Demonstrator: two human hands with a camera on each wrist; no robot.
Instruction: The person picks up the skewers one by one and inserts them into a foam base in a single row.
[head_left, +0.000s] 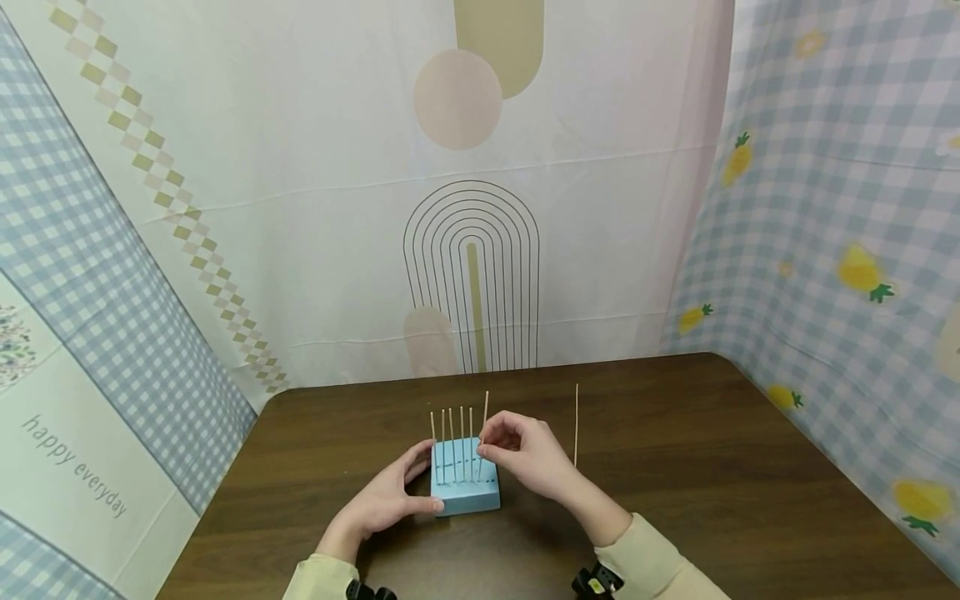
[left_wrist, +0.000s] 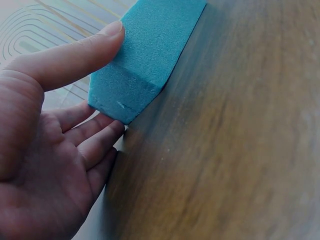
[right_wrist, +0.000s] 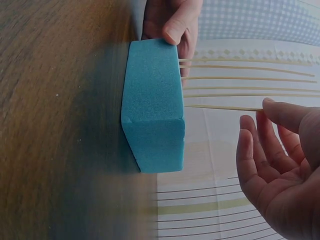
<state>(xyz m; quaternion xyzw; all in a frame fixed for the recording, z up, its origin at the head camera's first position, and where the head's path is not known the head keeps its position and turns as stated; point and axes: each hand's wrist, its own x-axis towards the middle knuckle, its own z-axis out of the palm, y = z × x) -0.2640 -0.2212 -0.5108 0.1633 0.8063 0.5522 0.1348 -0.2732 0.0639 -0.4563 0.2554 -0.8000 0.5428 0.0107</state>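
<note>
A light blue foam block [head_left: 467,502] sits on the table in the head view, with a row of thin wooden sticks [right_wrist: 225,78] standing up from its top. My left hand [head_left: 386,496] holds the block at its left side, thumb on the near corner and fingers along the far part of that side. Between thumb and forefinger, my right hand [head_left: 534,457] pinches another thin wooden stick [right_wrist: 225,107] at the right end of the row. That stick leans slightly, and its lower end meets the block's top. Small dark holes mark the top surface.
One more thin stick [head_left: 577,425] lies on the brown wooden table [head_left: 712,500], to the right of the block and beyond the right forearm. Patterned cloth hangs [head_left: 337,275] behind the table and at both sides.
</note>
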